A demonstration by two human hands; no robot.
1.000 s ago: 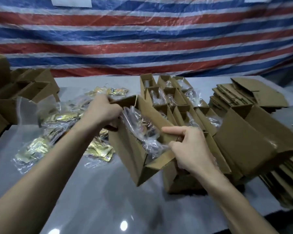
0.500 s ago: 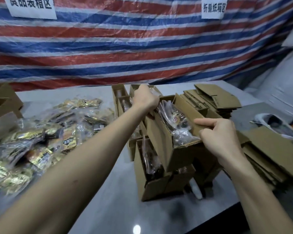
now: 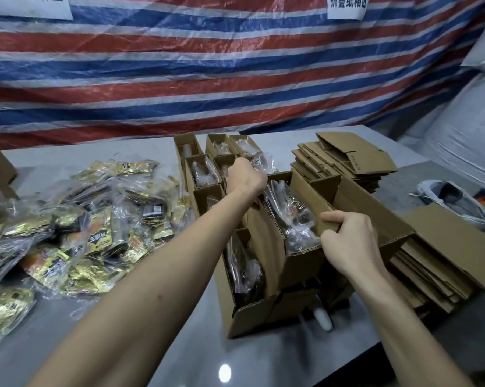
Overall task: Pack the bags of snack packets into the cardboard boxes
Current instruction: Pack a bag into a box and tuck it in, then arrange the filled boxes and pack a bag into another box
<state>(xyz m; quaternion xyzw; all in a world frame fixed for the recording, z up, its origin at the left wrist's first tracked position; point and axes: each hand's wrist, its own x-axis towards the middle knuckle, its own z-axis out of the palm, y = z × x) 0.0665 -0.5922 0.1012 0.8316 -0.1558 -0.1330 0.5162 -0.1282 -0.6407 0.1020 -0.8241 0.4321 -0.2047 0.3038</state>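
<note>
Lowered box (image 3: pixel 300 263) (bagged); both hands (image 3: pixel 347 241) hold flaps.

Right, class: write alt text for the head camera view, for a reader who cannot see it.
Two bare hands hold an open cardboard box with a clear bag of snack packets inside: the left hand grips its far end, the right hand its near flap. Filled boxes stand behind, loose bags lie left, flattened cardboard right.
</note>
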